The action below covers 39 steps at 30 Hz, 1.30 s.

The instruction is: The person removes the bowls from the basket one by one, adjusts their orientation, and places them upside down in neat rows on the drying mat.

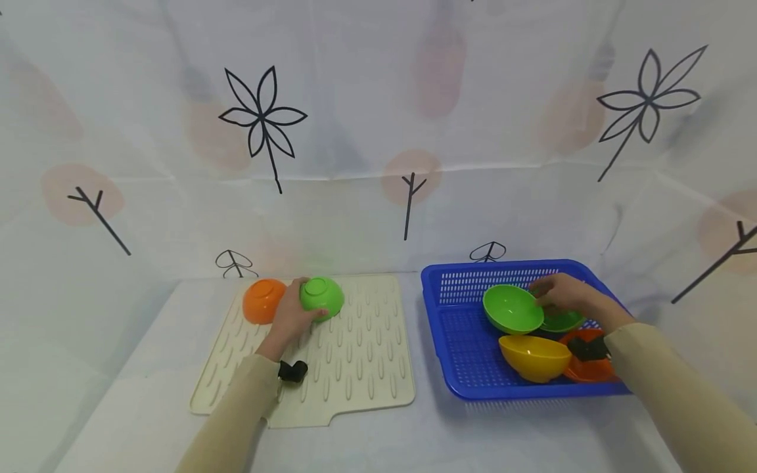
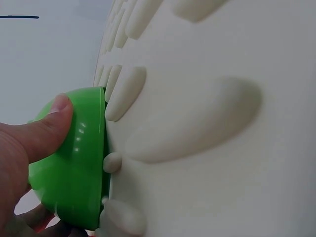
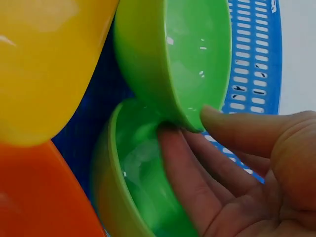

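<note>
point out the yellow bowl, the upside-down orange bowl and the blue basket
yellow bowl (image 1: 534, 358): head view, on its outer wall.
upside-down orange bowl (image 1: 262, 300): head view, on its domed outside.
blue basket (image 1: 467, 348): head view, on the bare perforated floor.

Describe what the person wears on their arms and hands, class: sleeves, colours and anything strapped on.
Both arms are covered by long, plain beige sleeves that end at the wrists. The left hand and right hand are bare, with no gloves or rings visible. A small black device is strapped at each wrist: the left wrist device and the right wrist device.
</note>
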{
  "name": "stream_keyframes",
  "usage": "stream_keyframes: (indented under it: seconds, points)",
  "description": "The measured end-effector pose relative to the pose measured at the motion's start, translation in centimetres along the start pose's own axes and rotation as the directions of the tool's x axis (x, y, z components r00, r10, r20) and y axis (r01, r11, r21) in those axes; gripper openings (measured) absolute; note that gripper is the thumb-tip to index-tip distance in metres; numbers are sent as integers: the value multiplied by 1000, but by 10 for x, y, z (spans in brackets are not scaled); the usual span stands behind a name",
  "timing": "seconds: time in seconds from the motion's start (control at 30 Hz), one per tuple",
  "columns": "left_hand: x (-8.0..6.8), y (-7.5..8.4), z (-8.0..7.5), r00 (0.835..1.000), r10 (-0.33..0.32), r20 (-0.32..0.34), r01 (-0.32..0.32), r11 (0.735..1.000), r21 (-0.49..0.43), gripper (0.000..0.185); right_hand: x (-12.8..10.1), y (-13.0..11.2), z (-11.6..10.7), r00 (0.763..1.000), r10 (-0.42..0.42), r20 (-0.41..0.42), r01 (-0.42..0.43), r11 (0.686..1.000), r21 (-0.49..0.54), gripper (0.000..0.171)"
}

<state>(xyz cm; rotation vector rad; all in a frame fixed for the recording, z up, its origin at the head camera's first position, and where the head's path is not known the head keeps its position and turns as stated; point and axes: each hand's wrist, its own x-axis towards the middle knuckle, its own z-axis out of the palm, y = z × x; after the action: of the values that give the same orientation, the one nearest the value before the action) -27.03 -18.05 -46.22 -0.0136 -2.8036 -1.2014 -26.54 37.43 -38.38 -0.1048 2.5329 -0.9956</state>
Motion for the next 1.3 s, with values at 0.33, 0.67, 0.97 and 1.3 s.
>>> stream_keyframes:
  seconds: [0.33,0.67,0.97,1.3]
  points:
    - [0,-1,0,1000,-5,-6,5,1000,-5,91,3,0,2,996,70,49,-70,998,4,52]
    - [1,-3,2,1000,-12,-7,12,1000,-8,91,-5,-7,2,1000,2,-20,-3,998,-61,51]
    - [0,1,1,1000,-7,-10,7,1000,-13,90,-14,-10,-6,997,-60,-55,58,998,-29,54]
    - [-3,4,1,1000,-27,4,27,998,-56,91,-36,-28,-16,985,-113,-132,113,994,-11,57]
